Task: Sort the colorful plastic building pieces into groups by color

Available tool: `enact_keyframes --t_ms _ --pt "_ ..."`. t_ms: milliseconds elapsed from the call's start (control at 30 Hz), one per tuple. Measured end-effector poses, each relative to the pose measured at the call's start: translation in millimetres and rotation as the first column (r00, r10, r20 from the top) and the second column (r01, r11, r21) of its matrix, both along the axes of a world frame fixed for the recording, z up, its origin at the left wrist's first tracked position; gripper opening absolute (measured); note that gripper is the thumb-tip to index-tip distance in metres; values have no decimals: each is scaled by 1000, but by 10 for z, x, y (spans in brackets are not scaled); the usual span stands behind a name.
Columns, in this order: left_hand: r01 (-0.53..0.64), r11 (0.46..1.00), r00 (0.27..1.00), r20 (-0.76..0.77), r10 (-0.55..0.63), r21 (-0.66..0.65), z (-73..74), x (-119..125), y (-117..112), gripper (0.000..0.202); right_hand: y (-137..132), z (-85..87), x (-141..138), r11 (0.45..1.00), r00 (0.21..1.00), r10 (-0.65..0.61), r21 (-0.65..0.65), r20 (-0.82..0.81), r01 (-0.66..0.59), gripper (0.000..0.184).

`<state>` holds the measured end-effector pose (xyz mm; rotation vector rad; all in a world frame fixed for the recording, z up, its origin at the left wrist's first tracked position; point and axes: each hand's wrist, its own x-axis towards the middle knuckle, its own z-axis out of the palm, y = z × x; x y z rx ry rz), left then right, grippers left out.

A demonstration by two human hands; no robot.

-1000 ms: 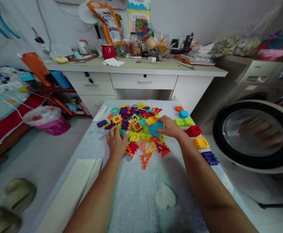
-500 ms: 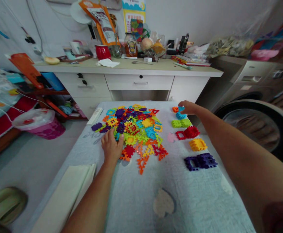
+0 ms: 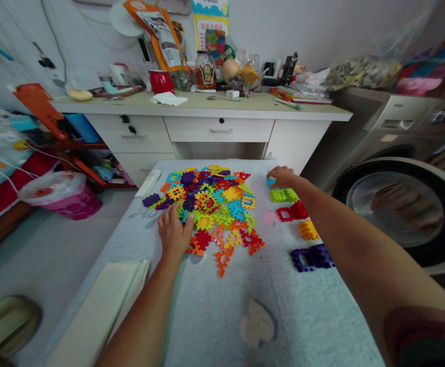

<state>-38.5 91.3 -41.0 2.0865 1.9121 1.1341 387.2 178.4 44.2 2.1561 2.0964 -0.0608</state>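
A heap of colourful interlocking plastic building blocks (image 3: 207, 204) lies on the cloth-covered table (image 3: 214, 316), flat pieces in squares and triangles. My left hand (image 3: 174, 229) rests at the near left edge of the heap, fingers spread and thumb apart, touching the pieces. At the far right of the table, my right hand (image 3: 282, 177) has its fingers curled down over a blue building block (image 3: 270, 182), mostly hidden under them. Nearer to me in a column are green blocks (image 3: 283, 195), red blocks (image 3: 291, 210), a yellow stack (image 3: 308, 230) and dark purple blocks (image 3: 312, 258).
Folded white material (image 3: 103, 306) lies along the table's left side, and a white strip-shaped object (image 3: 148, 183) is at the far left corner. Beyond the table stands a white-drawered desk (image 3: 218, 127). A washing machine (image 3: 398, 199) is at right, a pink bin (image 3: 65, 196) at left.
My right hand has moved left and slightly nearer, with the blue block shifting left under its fingers. The orange block beside it is now hidden. My left hand has stayed almost still.
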Motion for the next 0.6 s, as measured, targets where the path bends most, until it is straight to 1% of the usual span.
enact_keyframes --t_ms 233,367,467,600 --pt "-1 1000 1000 -5 1 13 -17 -12 8 54 66 -116 56 999 998 -21 -34 65 23 49" --pt "6 999 1000 -5 -5 49 -51 -22 23 53 78 -166 68 997 993 -50 -53 105 55 47" --pt "8 997 1000 -4 -8 73 -76 -26 31 52 84 -158 69 996 991 -62 -54 116 68 49" --pt "12 997 1000 -6 -11 71 -83 -31 33 53 103 -110 54 995 990 -77 -52 115 84 50"
